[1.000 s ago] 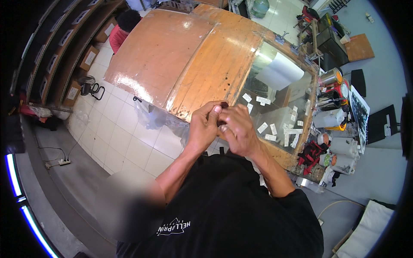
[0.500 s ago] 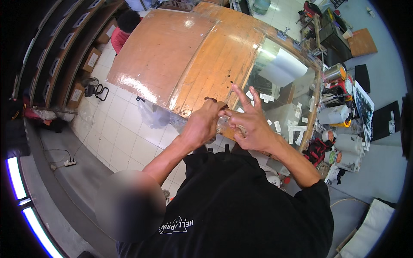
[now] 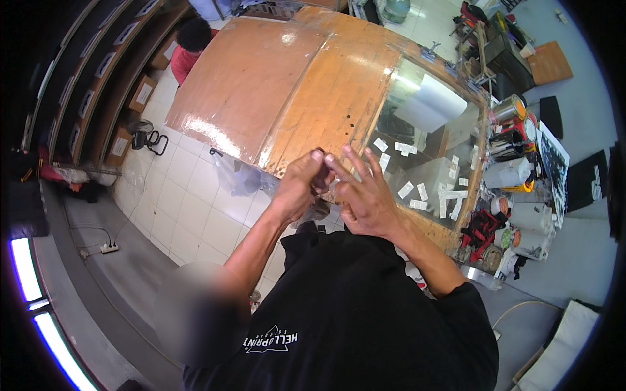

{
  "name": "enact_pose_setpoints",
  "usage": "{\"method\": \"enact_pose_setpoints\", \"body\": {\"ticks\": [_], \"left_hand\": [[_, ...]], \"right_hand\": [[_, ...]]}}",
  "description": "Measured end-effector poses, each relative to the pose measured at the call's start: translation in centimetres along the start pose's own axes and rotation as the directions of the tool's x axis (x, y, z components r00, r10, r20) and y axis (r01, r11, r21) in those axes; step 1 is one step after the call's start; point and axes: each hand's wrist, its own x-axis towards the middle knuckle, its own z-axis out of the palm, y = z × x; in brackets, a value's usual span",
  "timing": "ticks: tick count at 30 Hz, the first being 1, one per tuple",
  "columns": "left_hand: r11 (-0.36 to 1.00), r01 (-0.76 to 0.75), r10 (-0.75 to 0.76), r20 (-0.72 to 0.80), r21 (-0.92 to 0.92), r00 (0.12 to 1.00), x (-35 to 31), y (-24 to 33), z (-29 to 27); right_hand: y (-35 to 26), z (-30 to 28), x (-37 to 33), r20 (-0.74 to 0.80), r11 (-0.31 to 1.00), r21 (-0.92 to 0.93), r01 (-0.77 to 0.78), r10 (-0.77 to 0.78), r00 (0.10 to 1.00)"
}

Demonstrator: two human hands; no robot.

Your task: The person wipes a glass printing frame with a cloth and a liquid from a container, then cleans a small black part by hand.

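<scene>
Both of my hands are raised together over the near edge of the wooden table [image 3: 319, 98]. My left hand [image 3: 300, 186] is closed, its thumb pointing up and its fingers curled inward; anything inside it is too dark and small to make out. Close on its right is my right hand [image 3: 370, 199], with fingers extended and apart. The index fingertip of the right reaches the left hand's fingers, and I see nothing held in it. Beyond the right hand, small white paper slips [image 3: 422, 191] lie scattered on a glass panel [image 3: 407, 171] set into the table.
A large white sheet [image 3: 430, 104] rests on the glass. Cans and tubs, including an orange-topped can [image 3: 508, 109], crowd the right side. Shelves [image 3: 98, 78] stand at left, near a person in red [image 3: 186, 62]. A clear plastic bag [image 3: 238, 176] hangs below the table edge.
My right hand has shifted slightly left and down, its pinched fingers spreading out. My left hand has turned, so its thumb now points up.
</scene>
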Motion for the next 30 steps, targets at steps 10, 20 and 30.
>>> {"method": "enact_pose_setpoints", "body": {"ticks": [10,20,30], "left_hand": [[0.842,-0.208,0.237,0.005,0.498,0.971,-0.4,0.9,3.5],[0.916,-0.024,-0.057,-0.19,-0.401,0.98,3.1,-3.1,4.0],[0.74,0.179,-0.062,0.199,-0.648,0.978,1.7,-0.5,4.7]], "right_hand": [[-1.1,-1.1,-0.4,0.186,0.938,-0.334,0.087,-0.025,0.982],[-0.2,3.8,1.9,-0.312,0.927,0.326,-0.185,0.291,0.905],[6.2,4.0,3.4,-0.199,0.72,0.543,-0.433,0.611,0.766]]}}
